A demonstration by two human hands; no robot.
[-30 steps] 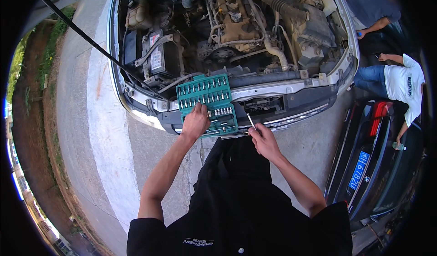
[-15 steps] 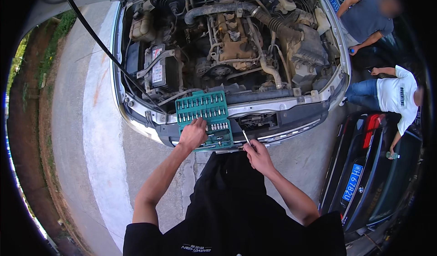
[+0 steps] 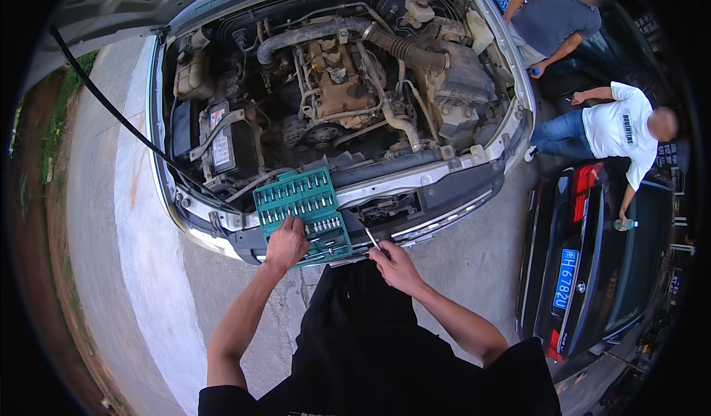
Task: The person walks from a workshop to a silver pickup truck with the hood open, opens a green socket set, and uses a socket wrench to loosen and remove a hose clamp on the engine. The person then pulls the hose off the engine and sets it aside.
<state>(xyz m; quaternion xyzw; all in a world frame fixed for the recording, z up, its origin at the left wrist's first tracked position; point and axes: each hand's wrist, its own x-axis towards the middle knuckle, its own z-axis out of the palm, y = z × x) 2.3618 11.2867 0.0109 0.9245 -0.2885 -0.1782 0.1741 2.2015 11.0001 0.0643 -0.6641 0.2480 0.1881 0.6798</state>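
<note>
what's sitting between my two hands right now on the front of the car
In the head view, the lower right corner of the green socket set case lies between the left hand, which rests on it, and the right hand, which holds a thin metal tool.

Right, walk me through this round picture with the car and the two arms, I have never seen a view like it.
The picture comes from a wide fisheye camera worn on a person's head, looking down, so straight edges bend near the rim. The two bare forearms rising from the bottom edge belong to that person, who wears a black top.

In front stands a car with its bonnet up, and the engine bay is open to view. A green socket set case lies open on the car's front edge, with rows of metal pieces inside. The left hand rests on the near part of that case. The right hand holds a thin metal tool pointing toward the car.

At the right, two other people are beside a dark car, one of them crouching.
</note>
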